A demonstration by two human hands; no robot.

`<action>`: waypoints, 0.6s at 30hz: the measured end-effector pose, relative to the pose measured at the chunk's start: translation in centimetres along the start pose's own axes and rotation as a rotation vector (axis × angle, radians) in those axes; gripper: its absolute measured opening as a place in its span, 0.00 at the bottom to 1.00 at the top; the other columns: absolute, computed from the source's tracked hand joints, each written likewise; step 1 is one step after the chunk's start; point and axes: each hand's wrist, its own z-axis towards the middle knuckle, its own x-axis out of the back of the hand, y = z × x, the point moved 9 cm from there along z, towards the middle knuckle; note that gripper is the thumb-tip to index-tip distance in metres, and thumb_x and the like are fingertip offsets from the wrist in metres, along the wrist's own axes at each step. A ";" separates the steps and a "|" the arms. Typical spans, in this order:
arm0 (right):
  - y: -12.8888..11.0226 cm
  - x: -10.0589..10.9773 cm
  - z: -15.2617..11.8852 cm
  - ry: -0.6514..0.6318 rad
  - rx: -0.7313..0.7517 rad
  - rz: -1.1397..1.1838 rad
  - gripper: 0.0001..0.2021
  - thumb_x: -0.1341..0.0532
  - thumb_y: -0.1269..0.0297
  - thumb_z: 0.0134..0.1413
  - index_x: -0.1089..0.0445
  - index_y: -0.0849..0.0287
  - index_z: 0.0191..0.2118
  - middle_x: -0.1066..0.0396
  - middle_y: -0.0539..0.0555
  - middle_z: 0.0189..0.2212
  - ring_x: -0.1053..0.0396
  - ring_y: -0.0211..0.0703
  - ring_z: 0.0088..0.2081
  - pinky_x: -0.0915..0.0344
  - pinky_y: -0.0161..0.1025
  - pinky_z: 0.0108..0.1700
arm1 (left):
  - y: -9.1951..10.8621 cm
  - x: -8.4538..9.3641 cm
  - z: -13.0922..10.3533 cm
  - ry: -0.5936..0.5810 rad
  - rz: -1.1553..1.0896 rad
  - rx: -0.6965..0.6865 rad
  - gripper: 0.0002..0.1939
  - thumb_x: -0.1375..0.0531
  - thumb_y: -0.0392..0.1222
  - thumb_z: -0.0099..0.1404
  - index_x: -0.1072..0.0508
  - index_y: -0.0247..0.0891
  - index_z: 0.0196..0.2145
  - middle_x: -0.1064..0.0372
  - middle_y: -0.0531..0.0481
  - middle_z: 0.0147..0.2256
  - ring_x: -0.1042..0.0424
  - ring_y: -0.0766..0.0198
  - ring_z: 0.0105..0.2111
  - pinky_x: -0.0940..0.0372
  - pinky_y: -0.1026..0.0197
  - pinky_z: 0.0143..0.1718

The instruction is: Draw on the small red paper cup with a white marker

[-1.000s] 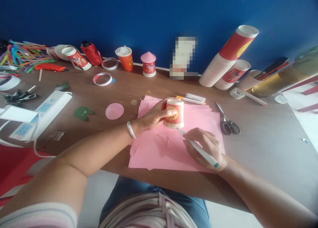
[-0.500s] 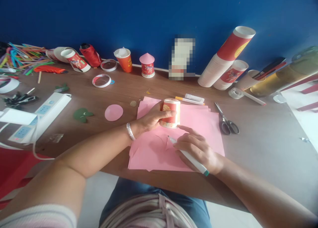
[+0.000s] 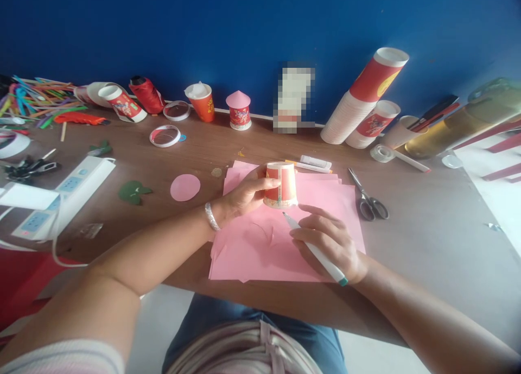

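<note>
My left hand [image 3: 249, 194] is wrapped round a red and white paper cup [image 3: 287, 185], held upside down over the pink paper sheets [image 3: 244, 254]. Between the fingers of my right hand [image 3: 329, 238] is a white marker [image 3: 319, 255] with a green end, its tip pointing up and left, just below the cup. The index finger of that hand reaches to the cup's lower rim. Curved marks show on the top pink sheet under the hands.
Black scissors [image 3: 367, 200] lie right of the sheets, pens [image 3: 315, 162] behind them. A pink circle [image 3: 185, 188], a green cutout [image 3: 133, 192] and a power strip [image 3: 67, 197] are at the left. Stacked cups [image 3: 345, 116] and a pink-roofed cup [image 3: 240, 116] stand along the wall.
The cup has turned in my left hand, so a pale printed strip now faces the camera. My right hand has moved slightly right with the marker.
</note>
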 end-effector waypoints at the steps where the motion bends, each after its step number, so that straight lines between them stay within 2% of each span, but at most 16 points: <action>1: 0.0 0.0 0.0 0.003 0.000 0.003 0.11 0.37 0.79 0.59 0.29 0.63 0.46 0.30 0.51 0.32 0.28 0.38 0.32 0.23 0.55 0.56 | 0.0 0.0 0.0 -0.001 -0.002 0.002 0.14 0.34 0.44 0.62 0.23 0.37 0.44 0.28 0.46 0.38 0.32 0.62 0.36 0.35 0.61 0.36; 3: -0.1 -0.3 0.0 -0.012 0.002 0.009 0.09 0.37 0.78 0.59 0.29 0.63 0.45 0.30 0.50 0.32 0.29 0.38 0.31 0.26 0.59 0.60 | -0.1 0.0 -0.1 -0.007 -0.004 0.017 0.15 0.34 0.44 0.62 0.23 0.37 0.45 0.29 0.47 0.37 0.31 0.61 0.36 0.35 0.60 0.36; 7: -0.3 -1.0 0.0 -0.102 0.036 0.019 0.08 0.43 0.76 0.65 0.29 0.64 0.46 0.29 0.52 0.32 0.28 0.39 0.32 0.29 0.60 0.63 | -0.3 0.1 -0.2 -0.011 0.018 0.026 0.15 0.33 0.46 0.61 0.24 0.37 0.43 0.31 0.49 0.34 0.33 0.64 0.32 0.37 0.62 0.33; 11: -0.4 -1.1 0.0 -0.136 0.052 0.015 0.10 0.47 0.75 0.68 0.30 0.64 0.47 0.29 0.53 0.32 0.28 0.39 0.33 0.28 0.59 0.63 | -0.5 0.0 -0.1 -0.021 0.041 0.022 0.21 0.29 0.47 0.59 0.26 0.37 0.47 0.30 0.48 0.38 0.33 0.64 0.34 0.35 0.61 0.36; 13: -0.4 -1.2 0.1 -0.134 0.045 0.014 0.09 0.46 0.75 0.67 0.30 0.63 0.48 0.29 0.52 0.32 0.28 0.39 0.32 0.28 0.60 0.62 | -0.4 -0.3 -0.2 -0.043 0.051 0.022 0.21 0.29 0.47 0.59 0.27 0.37 0.47 0.31 0.49 0.37 0.33 0.65 0.34 0.36 0.62 0.36; 18: -0.6 -1.0 0.3 -0.062 0.048 -0.001 0.06 0.39 0.73 0.64 0.30 0.61 0.45 0.29 0.50 0.31 0.30 0.36 0.30 0.25 0.58 0.59 | 0.3 -1.2 -0.7 -0.066 0.140 0.032 0.14 0.32 0.47 0.62 0.27 0.36 0.40 0.32 0.50 0.33 0.33 0.66 0.32 0.36 0.63 0.33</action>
